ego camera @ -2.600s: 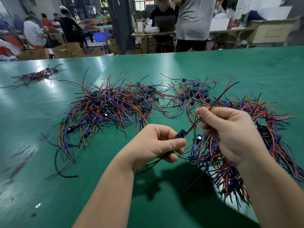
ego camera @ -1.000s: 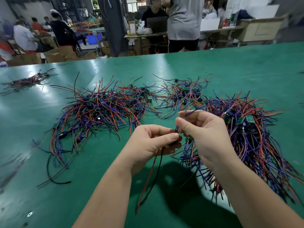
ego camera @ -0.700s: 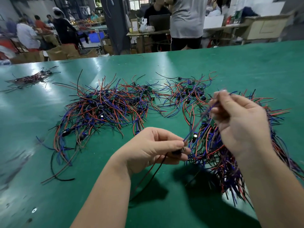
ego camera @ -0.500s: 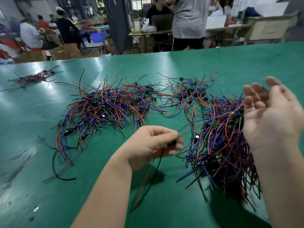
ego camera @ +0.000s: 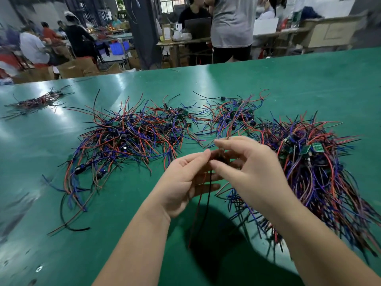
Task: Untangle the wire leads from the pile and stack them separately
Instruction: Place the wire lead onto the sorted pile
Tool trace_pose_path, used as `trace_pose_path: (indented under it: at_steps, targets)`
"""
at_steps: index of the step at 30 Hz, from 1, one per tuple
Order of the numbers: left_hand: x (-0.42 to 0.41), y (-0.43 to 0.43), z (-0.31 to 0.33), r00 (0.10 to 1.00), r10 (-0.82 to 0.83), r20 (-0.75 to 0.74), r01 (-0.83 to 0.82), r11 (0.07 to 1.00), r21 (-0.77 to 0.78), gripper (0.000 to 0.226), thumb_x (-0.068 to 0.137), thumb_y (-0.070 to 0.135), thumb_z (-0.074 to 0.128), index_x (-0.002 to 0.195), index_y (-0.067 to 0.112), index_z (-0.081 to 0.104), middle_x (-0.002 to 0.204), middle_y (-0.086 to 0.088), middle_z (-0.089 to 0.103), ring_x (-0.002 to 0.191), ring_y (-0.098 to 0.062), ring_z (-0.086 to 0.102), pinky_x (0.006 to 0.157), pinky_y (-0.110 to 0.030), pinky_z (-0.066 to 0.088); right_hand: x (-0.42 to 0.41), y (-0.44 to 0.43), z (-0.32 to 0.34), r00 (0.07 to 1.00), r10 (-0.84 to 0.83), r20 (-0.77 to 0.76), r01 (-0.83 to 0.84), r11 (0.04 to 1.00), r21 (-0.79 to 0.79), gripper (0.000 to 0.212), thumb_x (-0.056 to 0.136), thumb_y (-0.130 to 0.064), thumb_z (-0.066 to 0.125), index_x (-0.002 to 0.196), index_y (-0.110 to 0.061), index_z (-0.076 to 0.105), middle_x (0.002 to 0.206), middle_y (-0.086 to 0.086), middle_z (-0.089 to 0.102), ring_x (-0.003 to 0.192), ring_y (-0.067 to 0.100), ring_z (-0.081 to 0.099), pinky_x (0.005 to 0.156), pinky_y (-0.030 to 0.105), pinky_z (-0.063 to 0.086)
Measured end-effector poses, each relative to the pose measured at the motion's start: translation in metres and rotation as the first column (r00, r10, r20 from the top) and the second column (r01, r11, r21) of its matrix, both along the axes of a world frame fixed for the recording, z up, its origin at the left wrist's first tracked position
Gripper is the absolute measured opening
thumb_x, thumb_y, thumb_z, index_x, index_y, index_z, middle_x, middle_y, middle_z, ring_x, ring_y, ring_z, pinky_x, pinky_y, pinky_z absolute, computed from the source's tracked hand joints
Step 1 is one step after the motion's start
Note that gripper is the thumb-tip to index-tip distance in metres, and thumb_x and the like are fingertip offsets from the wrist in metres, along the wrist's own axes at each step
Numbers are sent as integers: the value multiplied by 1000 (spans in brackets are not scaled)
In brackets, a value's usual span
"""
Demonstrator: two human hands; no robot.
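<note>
Your left hand (ego camera: 181, 182) and right hand (ego camera: 253, 176) pinch one lead (ego camera: 220, 158) over the tabletop (ego camera: 309, 83) near its front edge, beside the right-edge pile (ego camera: 313, 166); pull fast and a snag could drag neighbours along.

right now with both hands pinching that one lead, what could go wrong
1. The left hand and right hand both pinch the held lead; its red and black tails hang near stray ends of the right pile and could snag there.
2. The right forearm passes over that pile, so swinging it away could drag leads out of place.
</note>
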State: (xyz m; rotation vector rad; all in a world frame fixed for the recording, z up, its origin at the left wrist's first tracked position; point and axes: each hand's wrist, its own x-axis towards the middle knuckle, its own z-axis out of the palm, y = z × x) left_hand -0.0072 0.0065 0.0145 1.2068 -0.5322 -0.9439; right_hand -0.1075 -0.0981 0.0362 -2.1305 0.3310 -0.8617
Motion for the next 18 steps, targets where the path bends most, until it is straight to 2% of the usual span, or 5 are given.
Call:
trace_pose_path:
  at_steps: [6, 9, 12, 15, 18]
  targets:
    - [6, 2, 0, 992, 122, 7, -122, 991, 55, 27, 73, 38, 63, 90, 20, 75, 97, -4, 75, 73, -14, 71, 59, -22, 56, -24, -30, 35, 917, -267, 296, 314, 942, -123, 35, 87, -21, 60, 119, -9, 65, 112, 5, 69, 94, 11, 63, 89, 31, 51]
    - [10, 0, -5, 970, 239, 43, -243, 961, 133, 13, 89, 24, 59, 96, 19, 69, 90, -2, 76, 64, -11, 69, 53, -20, 53, -33, -54, 36, 877, -462, -129, 415, 866, -278, 35, 90, -29, 56, 120, -15, 65, 123, 12, 64, 105, 25, 59, 90, 33, 45]
    - [16, -2, -16, 871, 403, 281, -465, 860, 208, 13, 93, 18, 56, 103, 23, 63, 78, 4, 75, 60, -12, 67, 58, -24, 49, -31, -55, 27, 646, -595, -477, 397, 797, -456, 41, 89, -40, 58, 127, -23, 58, 144, 18, 35, 128, 39, 36, 101, 47, 32]
    - [22, -1, -25, 631, 377, 678, -641, 746, 182, 20, 88, 21, 60, 104, 32, 57, 65, 15, 71, 59, -5, 62, 62, -26, 48, -26, -43, 22, 858, -488, -158, 397, 827, -398, 35, 86, -24, 65, 121, -18, 64, 135, 17, 47, 123, 33, 45, 102, 39, 32]
    - [24, -1, -26, 610, 376, 698, -644, 749, 159, 14, 87, 20, 61, 92, 33, 58, 57, 2, 68, 51, -9, 59, 55, -24, 44, -17, -20, 18, 985, -155, -74, 110, 901, -419, 24, 87, -14, 63, 110, -12, 69, 106, 7, 66, 98, 21, 61, 94, 27, 42]
